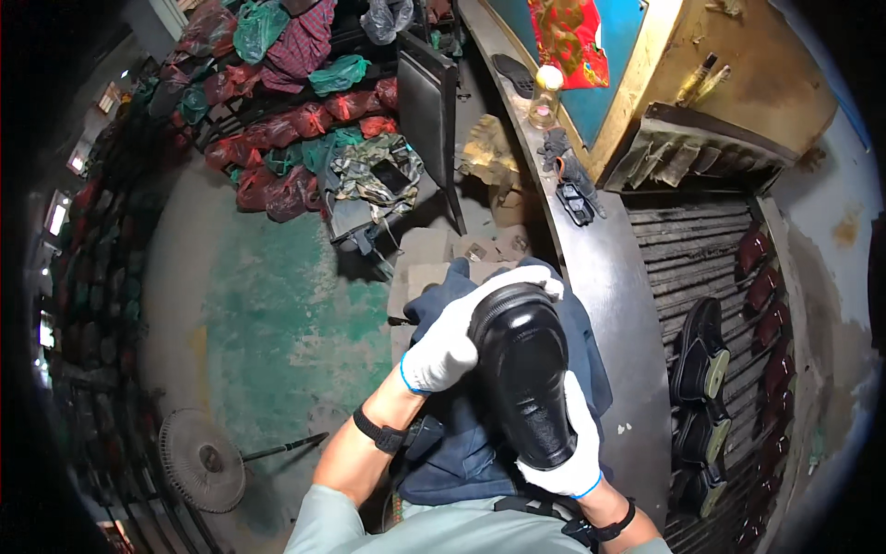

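A glossy black shoe point(524, 374) is held over my lap, its broad ridged-rim end pointing away from me. My left hand point(452, 340), in a white glove with a blue cuff edge, is closed on the far end and left side. My right hand point(574, 457), gloved the same way, cups the near end, with a finger or thumb along the right side. The shoe and gloves hide most of the fingertips. Dark blue cloth point(461, 452) covers my lap beneath the shoe.
A metal ledge point(614, 305) runs along my right, bearing a glass jar point(544, 106), dark gloves point(568, 159) and a small black device point(576, 203). Beyond it, black shoes point(699, 369) and dark red shoes point(762, 289) sit on a slatted rack. A fan point(203, 460) stands left; bagged bundles point(277, 189) fill the back.
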The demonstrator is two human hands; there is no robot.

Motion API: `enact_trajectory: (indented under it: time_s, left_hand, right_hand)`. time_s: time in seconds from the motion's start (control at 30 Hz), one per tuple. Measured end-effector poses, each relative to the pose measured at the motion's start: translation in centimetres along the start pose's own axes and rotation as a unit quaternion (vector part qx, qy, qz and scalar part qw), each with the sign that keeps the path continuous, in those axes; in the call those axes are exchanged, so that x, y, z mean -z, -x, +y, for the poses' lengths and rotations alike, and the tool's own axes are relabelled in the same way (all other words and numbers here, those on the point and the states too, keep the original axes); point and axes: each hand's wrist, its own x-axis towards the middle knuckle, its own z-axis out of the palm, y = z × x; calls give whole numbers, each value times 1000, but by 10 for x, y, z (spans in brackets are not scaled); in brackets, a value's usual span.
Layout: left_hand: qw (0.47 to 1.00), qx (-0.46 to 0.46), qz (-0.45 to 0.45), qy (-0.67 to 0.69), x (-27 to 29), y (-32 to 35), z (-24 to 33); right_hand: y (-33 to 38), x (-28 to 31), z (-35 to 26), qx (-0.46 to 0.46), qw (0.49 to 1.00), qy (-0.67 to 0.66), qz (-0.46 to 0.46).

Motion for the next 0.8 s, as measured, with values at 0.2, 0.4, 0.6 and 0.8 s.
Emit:
enact_trajectory:
  time_s: [0.2, 0.4, 0.6, 0.8]
  left_hand:
    - [915, -21, -94, -391, -22, -5, 117]
    - [707, -278, -268, -592, -64, 97, -12]
    - [702, -142, -268, -644, -88, 176, -139]
    - [678, -26, -237, -695, -99, 191, -126]
  right_hand:
    - [-55, 7, 27, 62, 994, 42, -78]
    - [-95, 39, 49, -95, 916, -359, -148]
    - [-145, 54, 35, -199, 916, -307, -166]
    - [-121, 84, -59, 110, 899, 25, -423]
